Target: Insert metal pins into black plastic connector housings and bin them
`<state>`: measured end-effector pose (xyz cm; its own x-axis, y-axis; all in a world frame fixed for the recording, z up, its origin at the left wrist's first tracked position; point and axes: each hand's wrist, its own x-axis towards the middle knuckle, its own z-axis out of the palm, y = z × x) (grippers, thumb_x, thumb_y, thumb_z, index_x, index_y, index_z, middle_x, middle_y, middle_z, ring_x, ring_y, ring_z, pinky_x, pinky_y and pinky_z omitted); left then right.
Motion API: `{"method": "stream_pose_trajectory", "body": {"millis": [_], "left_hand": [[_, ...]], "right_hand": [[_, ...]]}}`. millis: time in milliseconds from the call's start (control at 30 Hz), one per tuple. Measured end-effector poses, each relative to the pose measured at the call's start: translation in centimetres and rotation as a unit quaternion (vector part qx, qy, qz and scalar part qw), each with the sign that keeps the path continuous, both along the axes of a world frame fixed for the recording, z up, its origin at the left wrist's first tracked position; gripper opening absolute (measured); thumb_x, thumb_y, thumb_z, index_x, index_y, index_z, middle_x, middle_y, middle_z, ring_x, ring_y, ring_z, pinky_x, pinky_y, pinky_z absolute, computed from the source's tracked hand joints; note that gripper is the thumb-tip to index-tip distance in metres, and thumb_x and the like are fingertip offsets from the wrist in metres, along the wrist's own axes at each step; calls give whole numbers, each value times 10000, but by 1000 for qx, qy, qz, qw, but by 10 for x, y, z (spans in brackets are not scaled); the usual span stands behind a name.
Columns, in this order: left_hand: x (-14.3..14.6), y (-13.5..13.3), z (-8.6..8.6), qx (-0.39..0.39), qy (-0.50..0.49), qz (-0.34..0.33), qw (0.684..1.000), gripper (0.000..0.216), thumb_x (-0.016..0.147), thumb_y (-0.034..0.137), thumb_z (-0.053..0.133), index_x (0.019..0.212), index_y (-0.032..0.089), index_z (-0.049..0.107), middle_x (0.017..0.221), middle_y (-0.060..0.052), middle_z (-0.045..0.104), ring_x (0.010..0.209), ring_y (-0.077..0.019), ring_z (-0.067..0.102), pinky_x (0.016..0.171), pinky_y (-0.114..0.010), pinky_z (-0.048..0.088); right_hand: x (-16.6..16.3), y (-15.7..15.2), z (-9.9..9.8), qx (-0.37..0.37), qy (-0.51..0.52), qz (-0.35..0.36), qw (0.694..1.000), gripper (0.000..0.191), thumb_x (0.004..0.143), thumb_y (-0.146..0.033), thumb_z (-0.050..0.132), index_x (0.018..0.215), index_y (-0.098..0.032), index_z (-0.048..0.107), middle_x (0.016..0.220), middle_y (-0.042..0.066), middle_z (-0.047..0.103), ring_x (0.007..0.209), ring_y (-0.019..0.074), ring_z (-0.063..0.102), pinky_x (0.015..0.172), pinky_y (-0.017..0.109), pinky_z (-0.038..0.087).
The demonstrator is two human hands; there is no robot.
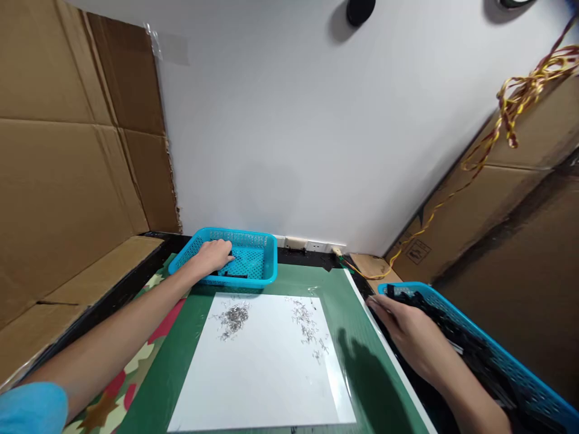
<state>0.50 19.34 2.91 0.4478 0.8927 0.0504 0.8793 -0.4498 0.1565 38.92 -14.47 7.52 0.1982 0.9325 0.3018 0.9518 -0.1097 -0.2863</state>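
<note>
My left hand (214, 255) reaches into a blue perforated basket (270, 258) at the back of the table, fingers curled. A small dark bit shows by its fingertips; what they grip is hidden. Black strip-like pieces (236, 276) lie in that basket near its front wall. On the right, my right hand (409, 328) is closed, its fingertips pressed together beside a second blue basket (423, 286) full of black parts (474, 355). Whatever it pinches cannot be made out. Between the hands, a white sheet (266, 380) carries two scattered heaps of tiny metallic pieces (234, 318).
A green mat (335, 295) lies under the sheet. Cardboard panels (67, 150) stand at both sides, with a white wall (289, 120) behind. A twisted yellow-brown cable (434, 212) runs down to a socket strip (315, 246) at the wall's foot.
</note>
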Motion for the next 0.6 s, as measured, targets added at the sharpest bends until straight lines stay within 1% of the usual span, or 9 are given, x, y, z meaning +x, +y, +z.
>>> {"method": "stream_pose_trajectory", "body": {"millis": [100, 200, 233, 300, 367, 400, 433, 500, 600], "left_hand": [[3, 5, -4, -6, -5, 15, 1000, 397, 1050, 368, 707, 1389, 169, 652, 1385, -128, 674, 1177, -280, 706, 982, -492, 628], [-2, 4, 0, -1, -39, 25, 999, 383, 1052, 379, 704, 1367, 165, 660, 1359, -124, 684, 1158, -274, 709, 974, -488, 627], [-4, 2, 3, 1, -57, 26, 998, 363, 1046, 386, 704, 1326, 157, 678, 1307, -122, 706, 1125, -270, 716, 955, -471, 624], [-10, -1, 9, 5, -101, 21, 995, 306, 1016, 396, 707, 1196, 149, 715, 1125, -107, 754, 1004, -261, 730, 878, -409, 604], [-17, -5, 15, 5, -155, 7, 988, 256, 963, 398, 706, 1074, 167, 718, 934, -74, 760, 843, -238, 719, 772, -339, 553], [-20, -8, 17, 3, -184, -2, 983, 248, 942, 404, 700, 1048, 179, 705, 878, -55, 752, 765, -218, 701, 722, -312, 525], [-23, -13, 19, -1, -215, -11, 977, 256, 933, 419, 684, 1046, 190, 685, 855, -37, 745, 694, -193, 675, 679, -291, 501], [-29, -25, 22, -14, -277, -30, 960, 308, 952, 473, 629, 1094, 199, 624, 877, -22, 742, 592, -148, 616, 611, -265, 473], [-30, -57, 25, -35, -359, -53, 931, 354, 1019, 540, 536, 1161, 216, 520, 946, -26, 725, 542, -108, 544, 542, -236, 441]], "right_hand": [[-39, 20, -1, -99, 49, 88, 990, 441, 1121, -458, 414, 899, -226, 716, 788, 83, 734, 699, 246, 667, 648, 310, 444], [-65, 41, -9, -146, 70, 141, 977, 421, 1120, -399, 449, 821, -207, 675, 726, 52, 668, 649, 195, 564, 633, 297, 366], [-71, 49, -12, -155, 77, 155, 973, 393, 1112, -371, 471, 829, -202, 687, 728, 48, 662, 647, 185, 547, 628, 295, 344], [-81, 65, -19, -168, 94, 177, 965, 285, 1070, -315, 550, 883, -201, 733, 747, 39, 669, 651, 171, 535, 618, 289, 312], [-87, 80, -26, -176, 113, 192, 959, 153, 1002, -267, 641, 958, -212, 777, 773, 29, 686, 664, 164, 543, 613, 281, 300], [-89, 86, -30, -177, 120, 195, 957, 121, 971, -249, 674, 985, -217, 790, 779, 24, 690, 669, 162, 548, 612, 276, 298], [-91, 91, -34, -176, 126, 195, 956, 117, 945, -235, 697, 1001, -217, 798, 778, 21, 691, 670, 160, 550, 611, 274, 296], [-93, 99, -42, -172, 137, 192, 957, 128, 910, -216, 720, 1006, -210, 806, 766, 17, 683, 665, 157, 546, 611, 271, 290], [-93, 103, -53, -167, 157, 187, 955, 118, 881, -188, 721, 965, -199, 804, 732, 6, 658, 655, 149, 531, 611, 270, 280]]}}
